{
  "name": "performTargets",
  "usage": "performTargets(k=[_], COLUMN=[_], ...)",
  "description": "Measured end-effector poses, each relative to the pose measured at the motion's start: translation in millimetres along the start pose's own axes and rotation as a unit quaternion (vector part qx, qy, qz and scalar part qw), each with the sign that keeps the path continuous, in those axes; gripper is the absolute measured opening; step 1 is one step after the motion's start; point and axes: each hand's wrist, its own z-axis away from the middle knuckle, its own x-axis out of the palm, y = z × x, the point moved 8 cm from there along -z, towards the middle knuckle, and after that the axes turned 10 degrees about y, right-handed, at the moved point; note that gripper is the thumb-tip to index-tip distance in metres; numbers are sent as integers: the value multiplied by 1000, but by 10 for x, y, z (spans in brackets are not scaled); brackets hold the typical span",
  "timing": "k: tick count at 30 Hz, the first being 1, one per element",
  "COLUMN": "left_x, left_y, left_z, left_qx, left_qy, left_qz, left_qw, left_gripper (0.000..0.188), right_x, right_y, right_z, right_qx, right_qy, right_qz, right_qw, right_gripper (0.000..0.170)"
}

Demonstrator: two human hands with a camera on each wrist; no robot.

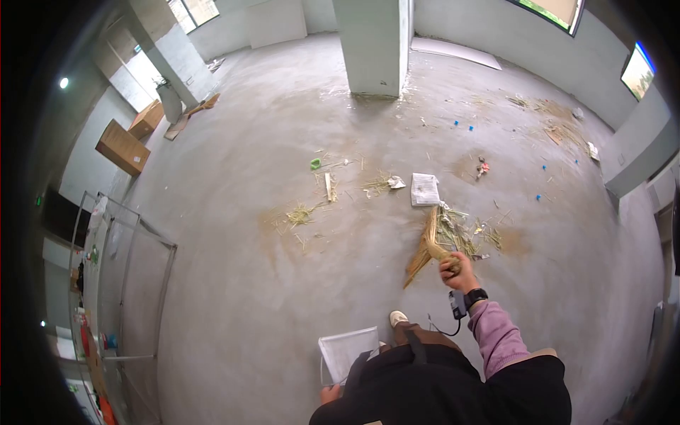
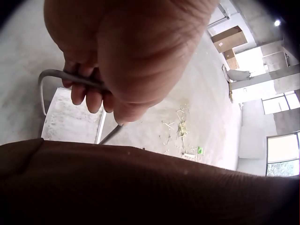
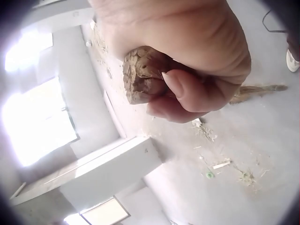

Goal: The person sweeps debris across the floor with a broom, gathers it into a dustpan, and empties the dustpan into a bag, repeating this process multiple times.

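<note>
My right hand (image 1: 457, 273) grips the short handle of a straw broom (image 1: 423, 248), whose bristles touch the floor beside a heap of straw and scraps (image 1: 457, 230). In the right wrist view the fingers curl round the handle's knobby end (image 3: 143, 75). Low by my left leg, my left hand (image 1: 330, 394) holds a white dustpan (image 1: 348, 352). In the left wrist view, the fingers of that hand (image 2: 93, 89) wrap its grey wire handle (image 2: 56, 73), and the pan (image 2: 72, 117) hangs beyond them.
A white printed sheet (image 1: 425, 190) lies just beyond the heap. More straw (image 1: 300, 214), a green scrap (image 1: 315, 163) and blue bits (image 1: 538, 197) are scattered about. A square pillar (image 1: 372, 49) stands ahead; a metal-framed rack (image 1: 170, 283) and cardboard boxes (image 1: 124, 147) are at the left.
</note>
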Motion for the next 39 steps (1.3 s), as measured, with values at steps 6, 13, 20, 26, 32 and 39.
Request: performTargets(k=[6, 13, 20, 26, 32, 39], left_x=[309, 359, 312, 248, 353, 589], left_y=[-574, -411, -123, 412, 615, 563], left_z=[-322, -576, -678, -512, -686, -993], left_qx=[-72, -32, 17, 26, 96, 113], left_qy=[4, 0, 12, -2, -30, -116], left_qz=[84, 44, -15, 36, -26, -9], left_qw=[994, 999, 1000, 999, 995, 987], left_gripper=[36, 37, 38, 38, 33, 31], right_x=[-58, -388, -631, -536, -956, -1664], right_y=[444, 55, -282, -141, -81, 330], right_z=[220, 291, 356, 506, 1144, 1921], right_qx=[32, 115, 76, 43, -27, -187], right_qy=[-1, 8, -18, 15, -7, 169], right_qz=[67, -58, -74, 25, 41, -22], right_qw=[997, 992, 994, 999, 999, 967], right_gripper=[19, 34, 25, 17, 19, 20])
